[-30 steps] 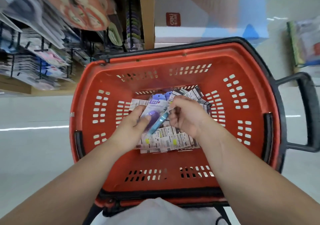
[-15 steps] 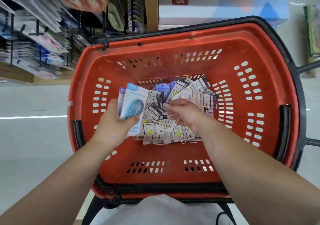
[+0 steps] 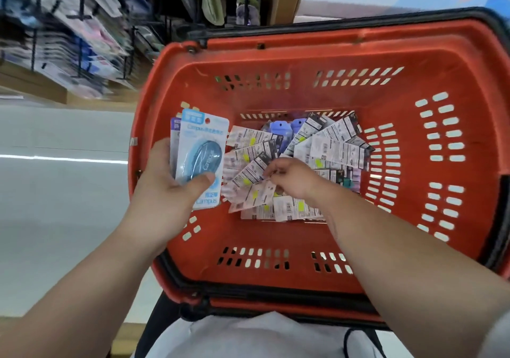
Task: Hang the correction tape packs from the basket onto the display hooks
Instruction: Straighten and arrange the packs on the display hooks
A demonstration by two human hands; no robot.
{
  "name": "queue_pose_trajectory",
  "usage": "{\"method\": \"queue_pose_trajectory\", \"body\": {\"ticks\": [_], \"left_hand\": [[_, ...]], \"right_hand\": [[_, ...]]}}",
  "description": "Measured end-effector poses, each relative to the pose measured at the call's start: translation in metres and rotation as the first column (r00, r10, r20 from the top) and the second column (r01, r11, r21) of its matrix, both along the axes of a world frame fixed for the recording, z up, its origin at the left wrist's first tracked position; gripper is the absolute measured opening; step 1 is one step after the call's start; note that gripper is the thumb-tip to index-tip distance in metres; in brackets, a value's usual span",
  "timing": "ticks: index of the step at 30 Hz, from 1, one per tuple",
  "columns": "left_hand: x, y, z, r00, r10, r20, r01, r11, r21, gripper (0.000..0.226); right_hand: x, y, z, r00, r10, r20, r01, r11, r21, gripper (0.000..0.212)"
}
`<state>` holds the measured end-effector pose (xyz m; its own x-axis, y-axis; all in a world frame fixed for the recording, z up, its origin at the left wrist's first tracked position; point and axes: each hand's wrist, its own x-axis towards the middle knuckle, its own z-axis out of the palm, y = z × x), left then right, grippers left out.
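- Head view: looking down into a red basket with a black-trimmed rim and slotted walls.
- Left hand over the basket's left wall, clamped on a blue correction tape pack. Thumb across the lower front of the blister, fingers behind the card.
- Blue pack held upright above the basket's left side, face toward the camera, hang hole at the top, "Campus" printed on the card.
- Second pack tucked behind the blue one in the same grip. Only a purple-and-white strip visible at its left edge.
- Right hand low inside the basket, on the pile. Fingers curled, tips touching a face-down pack near the pile's middle. Pinching or merely touching: cannot tell.
- Pile of packs on the basket floor, mostly face down and overlapping in a loose fan. White backs with barcodes and yellow stickers.
- Two purple packs at the far edge of the pile, partly covered.
- Display hooks at upper left, beyond the basket: black, loaded with hung goods, motion-blurred, details unreadable. Well apart from both hands.
- Pale floor left of the basket.
- White garment at the bottom edge, below the basket's near rim.
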<state>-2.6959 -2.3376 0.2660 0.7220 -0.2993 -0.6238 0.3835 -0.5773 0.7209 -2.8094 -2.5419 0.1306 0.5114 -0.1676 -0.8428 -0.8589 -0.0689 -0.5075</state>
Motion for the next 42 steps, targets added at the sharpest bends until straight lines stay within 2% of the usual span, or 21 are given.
{"method": "queue_pose_trajectory", "body": {"ticks": [3, 5, 8, 11, 13, 16, 20, 25, 28, 30, 32, 34, 36, 38, 40, 42], "left_hand": [[-0.001, -0.009, -0.007, 1.000, -0.021, -0.008, 0.020, 0.999, -0.028, 0.054], [-0.002, -0.018, -0.014, 0.999, -0.033, -0.006, 0.033, 0.999, -0.032, 0.052], [-0.003, -0.031, -0.029, 0.998, -0.050, -0.034, 0.049, 0.998, -0.026, 0.049], [-0.004, -0.040, -0.043, 0.997, -0.036, -0.066, 0.035, 0.999, -0.007, 0.048], [-0.004, -0.044, -0.052, 0.996, -0.026, -0.088, 0.028, 1.000, 0.014, 0.050], [-0.006, -0.052, -0.059, 0.990, -0.026, -0.139, 0.029, 0.999, 0.019, 0.047], [-0.017, -0.062, -0.059, 0.964, -0.100, -0.248, 0.094, 0.995, -0.034, 0.047], [-0.032, -0.067, -0.057, 0.910, -0.102, -0.401, 0.030, 0.983, -0.183, 0.044], [-0.035, -0.063, -0.065, 0.919, -0.125, -0.374, 0.080, 0.988, -0.134, 0.056], [-0.035, -0.058, -0.072, 0.937, -0.117, -0.328, 0.100, 0.993, -0.069, 0.053], [-0.031, -0.051, -0.081, 0.963, -0.066, -0.262, 0.067, 0.998, -0.003, 0.047], [-0.024, -0.042, -0.089, 0.978, 0.002, -0.209, 0.012, 0.998, 0.068, 0.047], [-0.017, -0.036, -0.096, 0.979, 0.033, -0.199, -0.014, 0.996, 0.092, 0.051], [-0.013, -0.032, -0.099, 0.976, 0.050, -0.210, -0.032, 0.996, 0.089, 0.053], [-0.011, -0.032, -0.099, 0.976, 0.065, -0.207, -0.048, 0.995, 0.090, 0.052], [-0.011, -0.031, -0.099, 0.973, 0.059, -0.222, -0.042, 0.996, 0.078, 0.052]], "right_hand": [[0.002, -0.023, 0.028, 0.972, -0.236, 0.018, 0.230, 0.961, 0.153, 0.022], [-0.001, -0.037, 0.038, 0.957, -0.290, 0.017, 0.281, 0.940, 0.192, 0.020], [-0.007, -0.050, 0.030, 0.930, -0.367, 0.028, 0.367, 0.930, -0.011, 0.030], [-0.010, -0.060, 0.021, 0.895, -0.436, 0.096, 0.446, 0.882, -0.149, 0.021], [-0.015, -0.065, 0.023, 0.907, -0.399, 0.131, 0.415, 0.900, -0.131, 0.014], [-0.019, -0.069, 0.044, 0.942, -0.280, 0.186, 0.293, 0.955, -0.048, 0.017], [-0.018, -0.061, 0.075, 0.942, -0.237, 0.237, 0.222, 0.971, 0.088, 0.009], [-0.010, -0.036, 0.074, 0.931, -0.257, 0.260, 0.270, 0.963, -0.015, 0.016], [-0.005, -0.025, 0.070, 0.932, -0.230, 0.281, 0.259, 0.963, -0.071, 0.021], [-0.006, -0.024, 0.059, 0.948, -0.204, 0.242, 0.236, 0.966, -0.110, 0.025], [-0.013, -0.035, 0.035, 0.948, -0.272, 0.164, 0.299, 0.940, -0.167, 0.021], [-0.025, -0.055, 0.009, 0.944, -0.324, 0.068, 0.329, 0.896, -0.300, 0.025], [-0.039, -0.076, -0.015, 0.973, -0.201, -0.115, 0.124, 0.872, -0.474, 0.062], [-0.047, -0.090, -0.030, 0.967, -0.026, -0.255, -0.122, 0.828, -0.548, 0.087], [-0.048, -0.096, -0.035, 0.970, 0.027, -0.242, -0.151, 0.844, -0.514, 0.092], [-0.050, -0.097, -0.040, 0.983, 0.013, -0.185, -0.106, 0.856, -0.505, 0.082]]}}
